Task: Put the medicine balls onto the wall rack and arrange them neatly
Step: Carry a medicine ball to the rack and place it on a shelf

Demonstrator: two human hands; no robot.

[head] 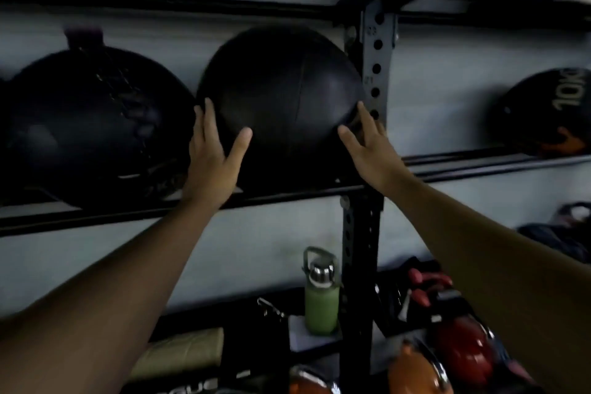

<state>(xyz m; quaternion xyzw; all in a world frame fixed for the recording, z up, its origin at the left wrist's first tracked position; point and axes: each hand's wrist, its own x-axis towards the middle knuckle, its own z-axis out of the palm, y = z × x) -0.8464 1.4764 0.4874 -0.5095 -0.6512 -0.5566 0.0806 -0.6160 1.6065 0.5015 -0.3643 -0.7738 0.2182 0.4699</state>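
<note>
A dark medicine ball (284,105) is seated on the rails of the wall rack (287,193), pressed close to the perforated upright post (375,73) on its right. It is steadied from both sides. The left hand (212,157) is laid flat against the ball's lower left flank with fingers spread and thumb splayed; the right hand (372,144) is laid open against its lower right edge, fingertips reaching between ball and post. Neither grip is closed around anything: both are held apart, palms resting on the leather.

Just beside it to the left, a second, larger ball (92,125) with faded markings is already racked, the two nearly touching. Well apart on the right section of the rack, a ball marked 10KG (543,112) is seen. Below the rack, a green bottle (321,293) with a metal cap is standing by the post, with orange and red balls (415,371) lying lower down in the dim light.

The placing step appears nearly done. The risk from here is judged to be a roll forward off the rails if the hands are taken away before the ball is settled between them, and the bottle below could be struck. The right fingertips could also be pinched against the post should the ball be shifted rightward.
</note>
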